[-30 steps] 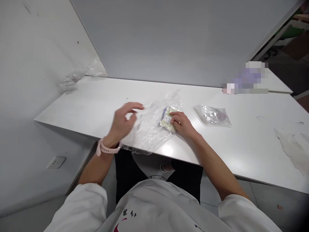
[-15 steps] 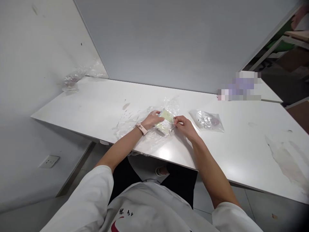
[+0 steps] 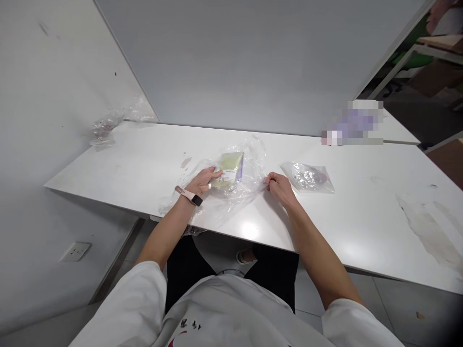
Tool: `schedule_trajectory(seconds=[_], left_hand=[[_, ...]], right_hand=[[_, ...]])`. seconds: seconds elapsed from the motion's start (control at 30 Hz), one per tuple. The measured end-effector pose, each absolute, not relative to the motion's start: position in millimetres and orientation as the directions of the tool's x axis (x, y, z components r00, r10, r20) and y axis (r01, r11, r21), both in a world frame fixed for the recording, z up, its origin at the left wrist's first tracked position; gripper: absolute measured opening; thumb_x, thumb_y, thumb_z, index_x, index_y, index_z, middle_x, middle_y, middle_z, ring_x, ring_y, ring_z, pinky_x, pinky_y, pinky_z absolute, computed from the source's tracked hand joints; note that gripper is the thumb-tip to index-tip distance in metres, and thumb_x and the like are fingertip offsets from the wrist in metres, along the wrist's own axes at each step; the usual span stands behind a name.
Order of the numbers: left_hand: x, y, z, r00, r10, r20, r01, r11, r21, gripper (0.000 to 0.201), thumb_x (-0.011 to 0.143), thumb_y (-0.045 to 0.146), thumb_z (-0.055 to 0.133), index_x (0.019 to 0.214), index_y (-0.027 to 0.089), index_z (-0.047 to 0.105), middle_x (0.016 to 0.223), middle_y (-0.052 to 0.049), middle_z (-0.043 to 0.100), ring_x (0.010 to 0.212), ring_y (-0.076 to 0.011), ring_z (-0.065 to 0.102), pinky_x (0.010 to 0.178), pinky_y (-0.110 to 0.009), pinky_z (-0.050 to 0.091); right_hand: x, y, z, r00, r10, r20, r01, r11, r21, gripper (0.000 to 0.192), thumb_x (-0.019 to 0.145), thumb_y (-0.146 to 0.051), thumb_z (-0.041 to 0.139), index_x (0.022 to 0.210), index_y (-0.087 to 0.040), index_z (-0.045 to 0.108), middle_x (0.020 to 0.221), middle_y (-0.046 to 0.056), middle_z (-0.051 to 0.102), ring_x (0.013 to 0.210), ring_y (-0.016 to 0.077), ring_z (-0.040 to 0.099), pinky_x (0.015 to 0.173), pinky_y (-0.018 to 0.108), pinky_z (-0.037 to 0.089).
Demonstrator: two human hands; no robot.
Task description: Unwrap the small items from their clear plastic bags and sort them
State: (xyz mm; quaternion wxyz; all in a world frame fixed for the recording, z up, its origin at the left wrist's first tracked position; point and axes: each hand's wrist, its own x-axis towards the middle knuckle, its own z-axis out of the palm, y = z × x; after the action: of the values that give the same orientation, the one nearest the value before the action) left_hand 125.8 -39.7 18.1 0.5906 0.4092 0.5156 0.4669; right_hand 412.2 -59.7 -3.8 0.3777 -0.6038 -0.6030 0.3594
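Packet (image 3: 230, 169) lifted by left hand (image 3: 202, 180), upright

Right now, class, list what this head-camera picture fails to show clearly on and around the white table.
- Print on the yellow-green packet in the left hand: too small to read.
- Contents of the small clear bag beside the right hand: veiled by crinkled, glaring plastic.
- Item at the table's far right: pixelated.
- Crumpled plastic at the far left corner: too small and distant to tell what it holds.

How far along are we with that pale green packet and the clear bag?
Done: a filled bag lies sealed-looking at right. In hand: left hand holds the packet up; right hand pinches the clear bag's edge. Left: packet and bag are not yet finished together.
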Motion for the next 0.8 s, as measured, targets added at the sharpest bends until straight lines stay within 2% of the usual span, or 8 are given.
schedule_trajectory(seconds=[0.13,0.23,0.37,0.43,0.53,0.6,0.7,0.8], left_hand=[[113,-46,53,-0.092,0.983,-0.16,-0.38,0.114,0.918,0.026,0.091,0.015,0.065,0.115,0.021,0.062,0.09,-0.002,0.071,0.08,-0.0103,0.07,0.069,-0.017,0.057],[117,-54,81,-0.218,0.975,-0.035,-0.463,-0.072,0.884,0.024,0.094,0.016,0.062,0.115,0.026,0.062,0.088,0.002,0.072,0.082,-0.0098,0.07,0.069,-0.017,0.057],[143,-68,101,-0.189,0.977,0.098,-0.293,-0.151,0.944,0.025,0.088,0.018,0.071,0.11,0.024,0.063,0.086,0.0,0.073,0.083,-0.0146,0.071,0.069,-0.024,0.057],[164,-73,98,-0.117,0.982,0.151,-0.203,-0.173,0.964,0.022,0.084,0.017,0.075,0.103,0.021,0.064,0.082,-0.001,0.073,0.079,-0.0155,0.071,0.069,-0.025,0.056],[198,-72,85,0.005,0.989,0.145,-0.097,-0.144,0.985,0.019,0.084,0.019,0.074,0.1,0.019,0.064,0.076,0.0,0.072,0.073,-0.0152,0.069,0.068,-0.026,0.054],[220,-68,76,0.034,0.988,0.15,-0.024,-0.149,0.989,0.016,0.085,0.021,0.071,0.099,0.019,0.064,0.073,0.001,0.07,0.069,-0.0143,0.066,0.066,-0.024,0.051],[243,-59,65,0.042,0.977,0.208,0.129,-0.212,0.969,0.011,0.09,0.027,0.066,0.099,0.021,0.064,0.078,0.0,0.07,0.073,-0.0151,0.064,0.069,-0.024,0.049],[252,-50,55,0.081,0.959,0.271,0.381,-0.281,0.881,0.017,0.096,0.037,0.058,0.103,0.023,0.066,0.1,-0.007,0.072,0.102,-0.023,0.063,0.09,-0.033,0.048]], right_hand=[[407,-63,-1,-0.008,0.998,0.067,0.709,0.053,-0.703,0.012,0.069,-0.017,0.047,0.059,-0.023,0.049,0.069,0.005,0.06,0.068,0.021,0.051,0.064,0.034,0.036],[400,-70,7,0.091,0.976,0.198,0.737,0.068,-0.673,0.014,0.078,-0.018,0.044,0.071,-0.023,0.055,0.086,0.007,0.063,0.08,0.0233,0.056,0.069,0.035,0.039],[398,-79,26,0.348,0.832,0.432,0.496,0.228,-0.838,0.027,0.095,-0.035,0.036,0.101,-0.025,0.061,0.107,0.008,0.064,0.094,0.0228,0.059,0.079,0.037,0.048],[399,-80,33,0.223,0.915,0.337,0.219,0.29,-0.932,0.039,0.097,-0.053,0.033,0.111,-0.026,0.059,0.109,0.007,0.067,0.093,0.0214,0.062,0.079,0.037,0.052],[398,-78,33,-0.166,0.971,0.172,-0.068,0.162,-0.984,0.059,0.088,-0.072,0.044,0.123,-0.027,0.055,0.117,0.008,0.069,0.099,0.0227,0.066,0.076,0.037,0.057],[395,-76,28,-0.205,0.972,0.118,-0.089,0.102,-0.991,0.065,0.079,-0.071,0.061,0.126,-0.026,0.053,0.124,0.009,0.067,0.104,0.0251,0.066,0.075,0.037,0.058],[391,-76,23,-0.005,0.99,0.143,-0.076,0.142,-0.987,0.057,0.079,-0.059,0.07,0.121,-0.024,0.052,0.127,0.011,0.067,0.108,0.0275,0.066,0.081,0.039,0.059],[399,-74,27,0.224,0.944,0.241,-0.012,0.25,-0.968,0.043,0.084,-0.053,0.067,0.114,-0.026,0.053,0.123,0.01,0.068,0.111,0.0278,0.065,0.093,0.042,0.056]])
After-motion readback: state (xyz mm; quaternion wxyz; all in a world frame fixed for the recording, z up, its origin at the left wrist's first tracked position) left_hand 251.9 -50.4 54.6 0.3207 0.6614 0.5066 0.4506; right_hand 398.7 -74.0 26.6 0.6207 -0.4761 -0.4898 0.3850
